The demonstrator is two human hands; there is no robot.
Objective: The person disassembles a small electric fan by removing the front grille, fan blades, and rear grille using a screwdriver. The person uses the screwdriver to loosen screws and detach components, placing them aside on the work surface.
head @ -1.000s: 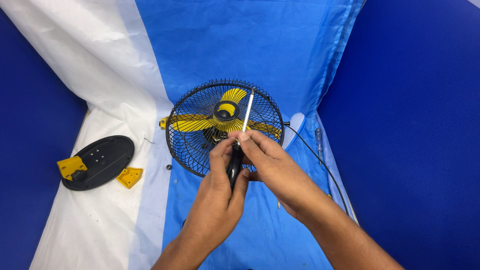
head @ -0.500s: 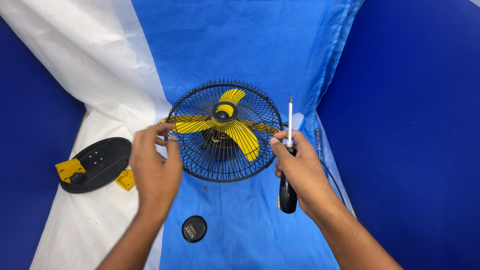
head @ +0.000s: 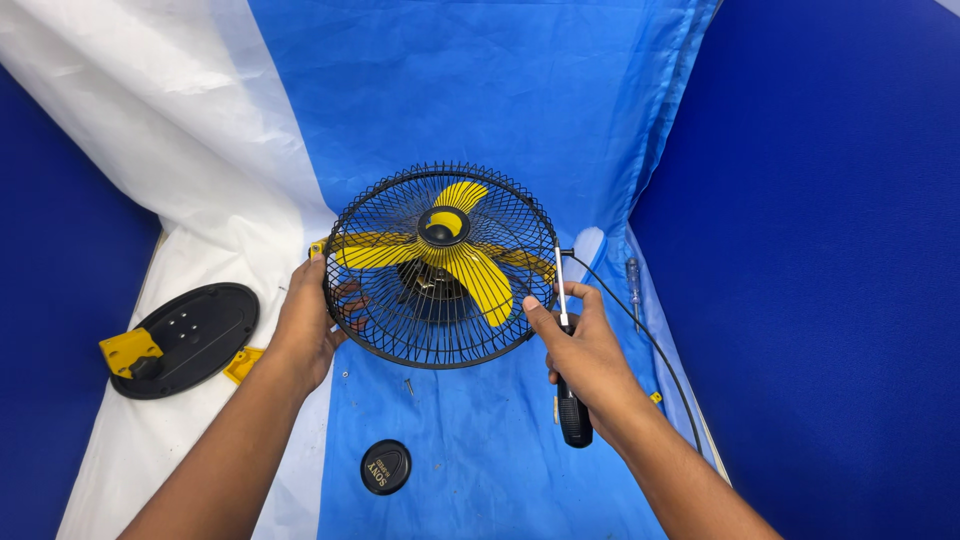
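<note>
A small fan (head: 440, 265) with a black wire cage and three yellow blades lies face up on a blue and white sheet. My left hand (head: 305, 325) grips the cage's left rim, fingers curled under the wires. My right hand (head: 585, 350) touches the cage's right rim and holds a screwdriver (head: 567, 375) with a black handle, its metal shaft pointing up along the rim. A black round cap (head: 385, 466) lies on the sheet below the fan, apart from both hands.
A black oval base with a yellow bracket (head: 180, 338) rests at the left on the white part of the sheet. A second, thin screwdriver (head: 633, 290) lies right of the fan. A black cord (head: 650, 340) runs from the fan toward the right. Small screws (head: 408, 385) lie under the cage.
Both hands left the fan's centre, where they held the screwdriver together. The black cap came off and now lies on the sheet. My left hand took the left rim; my right carried the screwdriver right.
</note>
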